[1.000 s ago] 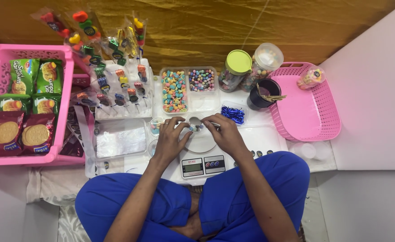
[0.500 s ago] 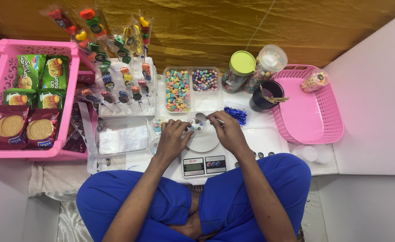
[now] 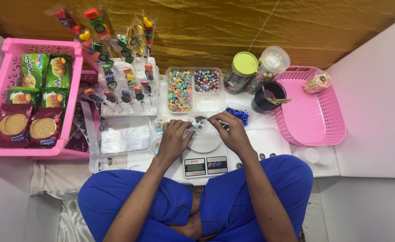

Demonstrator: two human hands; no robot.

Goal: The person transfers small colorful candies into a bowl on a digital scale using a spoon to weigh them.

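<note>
moved: both hands sit slightly lower in view than half a second ago, same pose over the scale; camera shift mostly
left hand (image 3: 174, 136): fingers curled, steadying small clear cup (image 3: 198, 122) at its 9 o'clock side
right hand (image 3: 229, 131): fingers pinched on a thin stick (image 3: 223, 122), tip at the cup
cup: on scale (image 3: 205, 154) plate, 12 o'clock edge
candy tray (image 3: 193, 87): 12 o'clock of cup, near
step: likely filling the cup with candy on the scale
next: needs a fine, steady pinch; cup is light and could tip
</note>
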